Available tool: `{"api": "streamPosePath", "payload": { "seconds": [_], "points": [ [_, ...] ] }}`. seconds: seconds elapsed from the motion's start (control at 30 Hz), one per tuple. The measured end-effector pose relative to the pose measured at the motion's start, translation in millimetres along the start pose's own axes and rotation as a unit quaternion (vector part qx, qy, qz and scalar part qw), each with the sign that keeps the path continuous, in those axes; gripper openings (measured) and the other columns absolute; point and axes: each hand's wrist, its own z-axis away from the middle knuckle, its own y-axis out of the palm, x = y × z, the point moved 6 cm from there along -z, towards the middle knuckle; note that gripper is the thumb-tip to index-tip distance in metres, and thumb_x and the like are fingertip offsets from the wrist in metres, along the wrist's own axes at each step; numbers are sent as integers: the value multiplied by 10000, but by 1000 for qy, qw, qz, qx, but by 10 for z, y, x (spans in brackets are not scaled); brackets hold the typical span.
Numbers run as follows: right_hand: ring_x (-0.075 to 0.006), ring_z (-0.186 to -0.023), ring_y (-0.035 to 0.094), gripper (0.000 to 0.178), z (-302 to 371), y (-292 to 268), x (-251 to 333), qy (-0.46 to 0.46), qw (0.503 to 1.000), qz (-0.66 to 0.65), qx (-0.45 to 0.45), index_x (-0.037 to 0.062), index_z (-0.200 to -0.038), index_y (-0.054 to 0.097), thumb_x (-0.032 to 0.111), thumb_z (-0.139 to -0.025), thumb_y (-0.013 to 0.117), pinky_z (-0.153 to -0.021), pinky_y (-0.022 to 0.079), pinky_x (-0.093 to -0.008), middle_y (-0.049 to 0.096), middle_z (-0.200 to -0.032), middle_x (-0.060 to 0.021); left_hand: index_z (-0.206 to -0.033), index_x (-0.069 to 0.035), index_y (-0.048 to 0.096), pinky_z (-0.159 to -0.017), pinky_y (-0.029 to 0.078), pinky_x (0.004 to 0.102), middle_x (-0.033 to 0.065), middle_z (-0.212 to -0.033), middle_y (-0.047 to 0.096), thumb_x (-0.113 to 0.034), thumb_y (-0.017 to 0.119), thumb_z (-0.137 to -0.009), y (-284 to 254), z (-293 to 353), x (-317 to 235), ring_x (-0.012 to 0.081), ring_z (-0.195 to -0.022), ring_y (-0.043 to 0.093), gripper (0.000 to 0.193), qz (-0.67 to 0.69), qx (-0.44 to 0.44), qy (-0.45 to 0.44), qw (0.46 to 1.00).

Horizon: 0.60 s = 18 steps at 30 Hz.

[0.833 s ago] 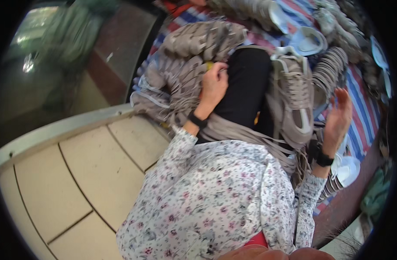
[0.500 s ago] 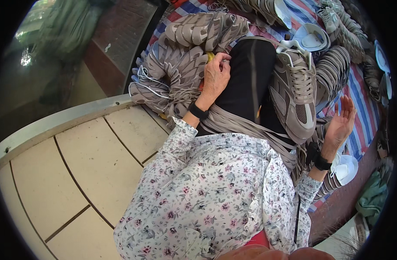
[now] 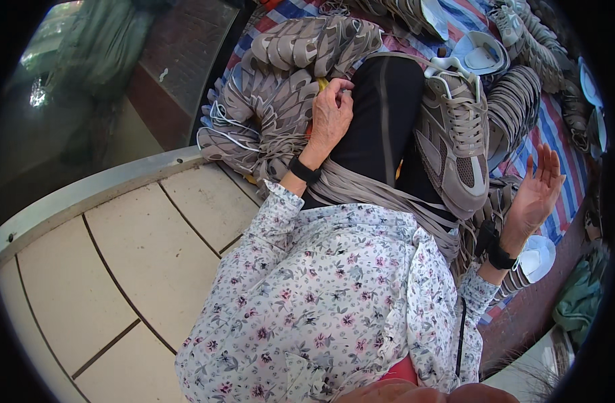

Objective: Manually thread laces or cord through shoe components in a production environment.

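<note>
My left hand (image 3: 331, 115) rests beside my left knee with its fingers curled in. Whatever its fingertips hold, if anything, is hidden; a bit of yellow shows just behind them. My right hand (image 3: 537, 191) is raised off to the right, palm up, fingers stretched and holding nothing. A grey-brown laced sneaker (image 3: 453, 141) lies on my right leg, toe toward me, its lace threaded through the eyelets. Across my lap runs a thick bundle of flat grey-brown shoelaces (image 3: 381, 193).
Left of my knee lies a ring of overlapping grey shoe uppers (image 3: 284, 101), with another row (image 3: 314, 43) beyond it. Stacked uppers (image 3: 515, 101) stand right of the sneaker on a striped sheet (image 3: 569, 181). A metal-framed glass panel (image 3: 86, 185) borders the tiled floor (image 3: 146, 248).
My right hand has moved slightly outward to the right, and its fingers have spread a little. The left hand and the sneaker look nearly the same, shifted slightly with the view.
</note>
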Motion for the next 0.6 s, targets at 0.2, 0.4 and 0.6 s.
{"api": "streamPosePath", "payload": {
  "seconds": [0.2, 0.4, 0.6],
  "points": [
    [-270, -1320, 462, 517, 11, 70, 38, -3, 1000, -7, 3, -9, -1333, 506, 404, -1042, 397, -1122, 316, -402, 520, -1385, -193, -970, -29, 612, -684, 498, 392, 130, -773, 631, -47, 557, -866, 9, 9, 20, 274, -678, 624, 119, 17, -2, -1, 1000],
    [-269, -1314, 467, 521, 19, 150, 123, -23, 1000, -2, 4, -10, -1332, 507, 409, -1042, 399, -1120, 318, -401, 526, -1379, -191, -974, -32, 613, -681, 498, 389, 128, -751, 619, -49, 560, -867, 3, 6, 27, 273, -679, 623, 121, 12, -2, -1, 1000],
    [-266, -1314, 469, 526, -2, 180, 217, -42, 999, 3, 10, -11, -1330, 510, 414, -1042, 394, -1117, 317, -397, 528, -1378, -189, -993, -25, 619, -663, 495, 384, 132, -749, 618, -47, 560, -868, -15, -1, -12, 268, -673, 622, 139, 26, 4, -8, 1000]
  ]
}}
